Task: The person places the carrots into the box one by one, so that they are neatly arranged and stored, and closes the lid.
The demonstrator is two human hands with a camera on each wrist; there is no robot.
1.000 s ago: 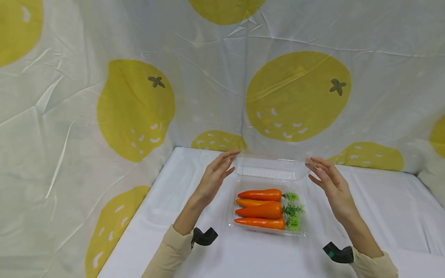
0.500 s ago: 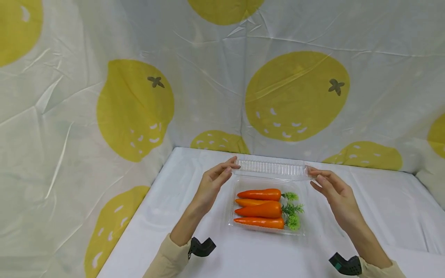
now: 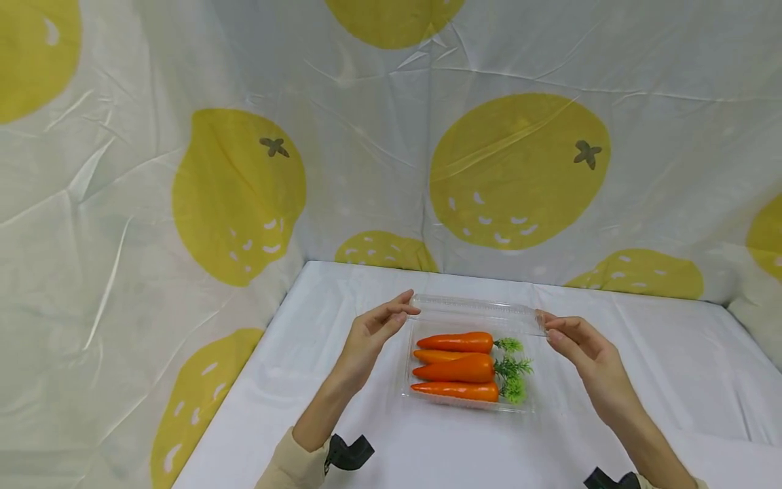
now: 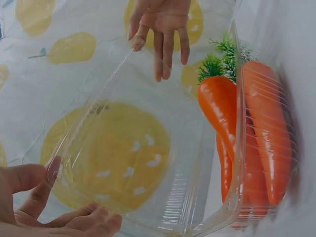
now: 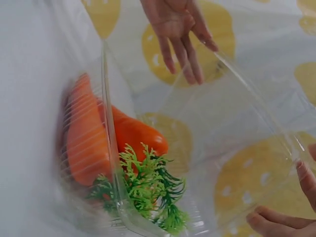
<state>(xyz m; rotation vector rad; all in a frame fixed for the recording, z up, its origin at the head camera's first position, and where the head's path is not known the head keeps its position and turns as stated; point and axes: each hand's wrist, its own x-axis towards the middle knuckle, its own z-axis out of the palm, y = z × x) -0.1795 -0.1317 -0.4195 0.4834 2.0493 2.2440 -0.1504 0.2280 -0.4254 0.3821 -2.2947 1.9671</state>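
Observation:
A clear plastic clamshell box holds several orange carrots [image 3: 455, 370] with green leafy tops [image 3: 513, 370]. Its base [image 3: 467, 405] lies on the table. The hinged lid [image 3: 476, 309] stands raised at the back, tilted over the base. My left hand [image 3: 365, 336] pinches the lid's left corner between thumb and fingers, plain in the left wrist view, where the lower fingers [image 4: 94, 222] stretch along its side. At the opposite corner my right hand [image 3: 595, 367] pinches the lid, its thumb [image 5: 305, 177] at the edge in the right wrist view.
White cloth covers the table [image 3: 464, 448]. Behind and to the left hangs a pale curtain [image 3: 366, 156] printed with yellow lemons, meeting the table's back edge. A black wrist camera mount [image 3: 349, 454] sits at the left sleeve [image 3: 293, 462].
Both hands have come down and nearer with the lid, swinging it forward toward the base. The right fingers, loose at the lid's corner earlier, now pinch it. The carrots have stayed put.

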